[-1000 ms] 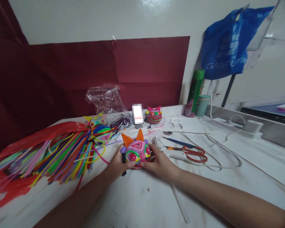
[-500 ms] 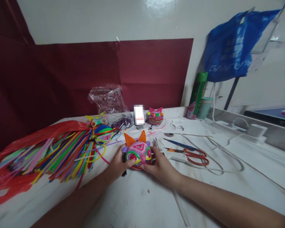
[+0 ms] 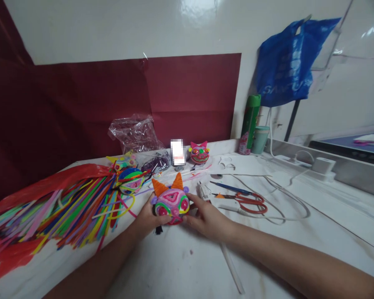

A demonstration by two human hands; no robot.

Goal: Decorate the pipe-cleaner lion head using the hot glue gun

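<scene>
Between my two hands is a colourful pipe-cleaner animal head (image 3: pixel 173 205) with orange pointed ears, a pink face and round red eyes. My left hand (image 3: pixel 149 216) is closed on its left side, thumb near the lower face. On the opposite side my right hand (image 3: pixel 207 218) grips it with thumb and fingers. A black tassel (image 3: pixel 158 230) hangs at its lower left. Close to my right hand lie a white glue gun (image 3: pixel 226 203) and orange-handled scissors (image 3: pixel 252 203). A glue stick (image 3: pixel 232 269) extends from under my right forearm.
Loose pipe cleaners (image 3: pixel 77 209) spread over a red plastic bag (image 3: pixel 84 169) at left. A striped ball-shaped craft (image 3: pixel 130 181) lies beside them. Behind stands a pink-eared craft head (image 3: pixel 199 153). A green spray can (image 3: pixel 249 124), a teal cup (image 3: pixel 261 140) and a power strip (image 3: pixel 318 170) are at right.
The animal head has turned so its face points more toward me and tilts up, both hands still on it. The whole view has shifted slightly, moving things leftward.
</scene>
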